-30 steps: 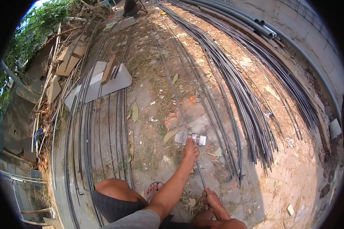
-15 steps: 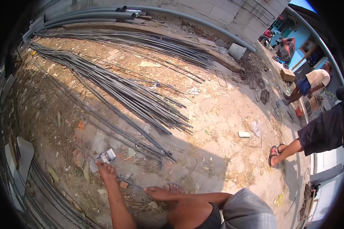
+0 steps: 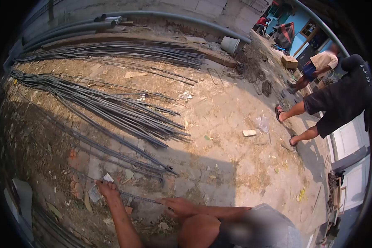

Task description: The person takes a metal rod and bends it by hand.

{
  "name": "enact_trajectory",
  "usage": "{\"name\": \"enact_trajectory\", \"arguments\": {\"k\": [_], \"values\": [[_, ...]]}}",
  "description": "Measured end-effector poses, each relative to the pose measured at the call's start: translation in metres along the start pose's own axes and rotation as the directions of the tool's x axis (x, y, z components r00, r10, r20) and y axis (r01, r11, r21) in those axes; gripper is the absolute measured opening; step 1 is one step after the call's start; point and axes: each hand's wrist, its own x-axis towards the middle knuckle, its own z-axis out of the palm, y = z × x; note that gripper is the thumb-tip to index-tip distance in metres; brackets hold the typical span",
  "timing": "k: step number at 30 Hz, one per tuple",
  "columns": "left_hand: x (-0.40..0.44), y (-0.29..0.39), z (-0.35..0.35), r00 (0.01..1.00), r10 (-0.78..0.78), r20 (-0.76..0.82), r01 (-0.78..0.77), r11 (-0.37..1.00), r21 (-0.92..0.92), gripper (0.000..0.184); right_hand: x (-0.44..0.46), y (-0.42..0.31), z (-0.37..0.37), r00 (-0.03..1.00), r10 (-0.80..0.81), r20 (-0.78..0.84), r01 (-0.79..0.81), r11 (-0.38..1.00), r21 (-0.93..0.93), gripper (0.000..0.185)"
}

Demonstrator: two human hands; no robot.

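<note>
A ribbed steel rebar [image 3: 139, 198] runs low over the ground between my two hands. My left hand [image 3: 108, 188] is closed round it, with a crumpled plastic scrap [image 3: 95, 193] just beside. My right hand [image 3: 177, 207] grips the rebar at its right-hand part, close to my bent knee [image 3: 199, 231]. The fingers of this hand are partly hidden from above. Beyond my hands lie a few long bars [image 3: 146, 166] and a large bundle of rebars [image 3: 124, 109].
A second rebar bundle [image 3: 153, 51] lies near grey pipes [image 3: 87, 27] by the wall. More bars [image 3: 49, 225] are at lower left. On the right, a person in dark clothes [image 3: 330, 101] stands near another person bending [image 3: 318, 66]. A bucket [image 3: 230, 44] and a pale block [image 3: 249, 132] are farther off.
The view has turned, so the yard appears shifted left. The person in dark clothes shows more fully, feet now apart. My hands appear farther apart along the rebar.
</note>
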Motion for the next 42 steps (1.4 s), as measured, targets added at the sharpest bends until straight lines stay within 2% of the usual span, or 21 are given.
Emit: {"name": "enact_trajectory", "arguments": {"k": [3,6,9,11,12,14,16,18,24,30,33,36,37,39,42], "values": [[0.004,0.001,-0.003,1.0,-0.01,0.008,0.01,1.0,0.008,0.037,0.001,0.004,0.002,0.998,-0.062,-0.004,0.062,0.998,-0.034,0.049],[0.007,0.0,-0.012,1.0,-0.001,0.002,0.001,1.0,0.023,0.038,-0.001,0.004,0.006,0.978,0.1,0.184,-0.083,0.992,-0.1,0.056],[0.007,-0.001,-0.01,1.0,-0.011,-0.006,0.011,0.999,0.049,0.039,-0.002,0.013,0.01,0.977,0.049,0.205,-0.047,0.999,-0.015,0.052],[0.01,-0.001,-0.01,0.997,-0.007,-0.083,0.014,0.997,0.079,0.04,-0.004,0.017,0.016,0.994,0.037,0.107,-0.037,0.999,0.0,0.051],[0.016,-0.003,-0.018,1.0,-0.025,-0.015,0.026,0.997,0.074,0.041,-0.004,0.016,0.02,0.996,0.005,0.094,-0.007,1.0,0.024,0.051],[-0.004,0.0,-0.01,0.999,0.004,-0.05,0.0,0.998,0.066,0.039,0.001,0.004,0.006,0.987,0.028,0.158,-0.037,0.998,0.055,0.051],[-0.008,0.002,-0.006,0.997,-0.008,-0.071,0.011,0.999,0.053,0.037,0.006,-0.011,0.004,0.984,0.127,0.123,-0.137,0.987,0.08,0.048],[-0.006,0.001,-0.006,0.997,-0.012,-0.074,0.013,1.0,0.017,0.037,0.006,-0.009,0.011,0.987,0.135,0.083,-0.142,0.986,0.092,0.037],[-0.003,-0.002,-0.008,0.998,-0.017,-0.057,0.017,1.0,-0.004,0.041,0.01,-0.021,0.005,0.979,0.176,0.102,-0.189,0.971,0.143,0.034],[-0.006,-0.002,-0.01,0.998,0.005,-0.056,-0.005,1.0,0.006,0.041,0.006,-0.012,0.014,0.982,0.147,0.116,-0.159,0.982,0.106,0.038],[-0.007,0.0,-0.011,0.997,0.009,-0.079,-0.006,0.999,0.035,0.041,0.006,-0.015,0.009,0.976,0.117,0.182,-0.134,0.987,0.088,0.041],[-0.007,0.001,-0.015,0.995,0.005,-0.103,0.0,0.998,0.058,0.041,0.005,0.0,0.02,0.991,-0.022,0.133,-0.017,0.957,0.29,0.046],[-0.006,0.001,-0.016,0.995,0.007,-0.099,-0.001,0.998,0.059,0.041,0.006,0.005,0.021,0.959,0.133,0.251,-0.236,0.864,0.444,0.044],[-0.008,0.002,-0.015,0.996,0.007,-0.091,-0.002,0.998,0.062,0.041,0.023,-0.001,0.013,0.776,0.334,0.535,-0.627,0.492,0.604,0.047],[-0.012,0.002,-0.011,0.996,0.002,-0.084,0.003,0.998,0.058,0.04,0.045,-0.008,0.023,0.598,0.439,0.671,-0.791,0.456,0.407,0.049]]}}
